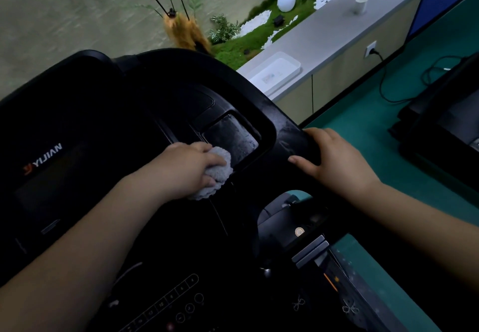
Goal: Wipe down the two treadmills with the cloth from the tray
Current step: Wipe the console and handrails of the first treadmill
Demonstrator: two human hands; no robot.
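The left hand [193,164] has the cloth [215,173] bunched up under it on the treadmill [108,129] console, just below the dusty grey recess [232,137] in that console; fingers are curled over the top of the wad and the thumb tucks in along its lower side, so it's a proper grip, pressing the cloth flat to the black plastic; most of the cloth sticks out past the fingertips toward the recess, and a frilly edge hangs out below the palm; the wad is a lumpy oval, its long axis running roughly from the recess down toward the person's forearm, no real "pointing" end that I can make out.

The right hand [337,160] is over on the treadmill's right handlebar [282,124], just right of the recess; thumb stretched out along the inner side, fingers wrapped over the outer edge, so it's holding the bar.

Beyond the console, up on the grey counter [350,26], sits the white tray [276,71]; further along that counter there's a paper cup [361,4]; to the right of the console, across the green floor [363,129], is the second treadmill [445,124], only partly in view.
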